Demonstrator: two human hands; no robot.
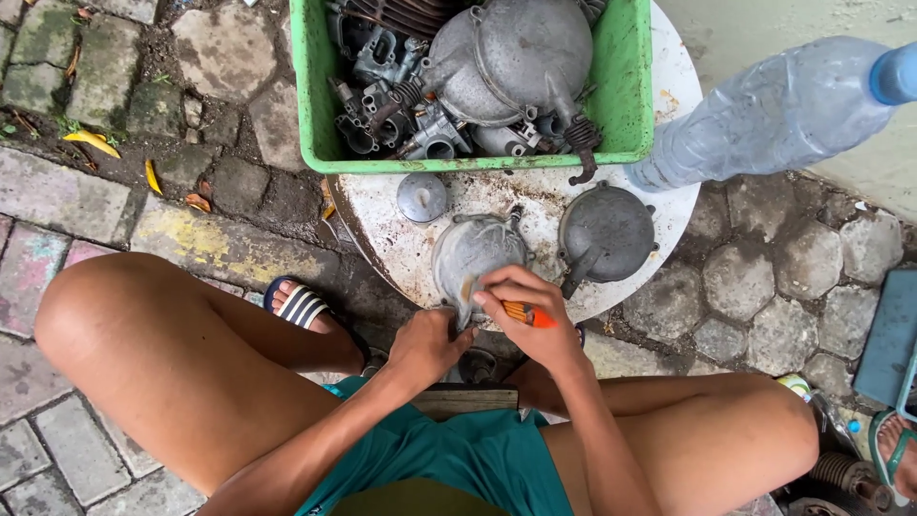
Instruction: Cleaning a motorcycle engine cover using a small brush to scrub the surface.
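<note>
A grey cast-metal cover (475, 256), dome-shaped and dulled with grime, lies at the near edge of a round white tabletop (669, 205), at about 6 o'clock on the disc. The left hand (428, 342) is closed on the cover's near rim, steadying it; the right hand (521, 311) is wrapped around an orange-handled screwdriver (528, 314), its tip hidden under the fingers where it meets the cover.

By its look the cover is stiff and fairly heavy for its size, unlikely to bend, but greasy enough to slip; the rim and the bolt lugs around it appear the surest places for a grip, while the smooth dome offers little purchase.

At 3 o'clock of it sits a second, darker cover (607, 232) with a spout pointing toward the hands; at 11 o'clock lies a small round cap (421, 197). At 12 o'clock a green crate (315, 86) rests on the far half of the tabletop, packed with carburettors, springs and more covers. A clear plastic bottle (774, 115) with a blue cap leans in from 2 o'clock.

The tabletop is chipped, rust-stained and crowded, with little spare room at its near edge. Around it lies worn, mossy stone paving (210, 57) with fallen leaves; the person sits low, bare knees either side, a striped sandal (298, 304) at 9 o'clock.
</note>
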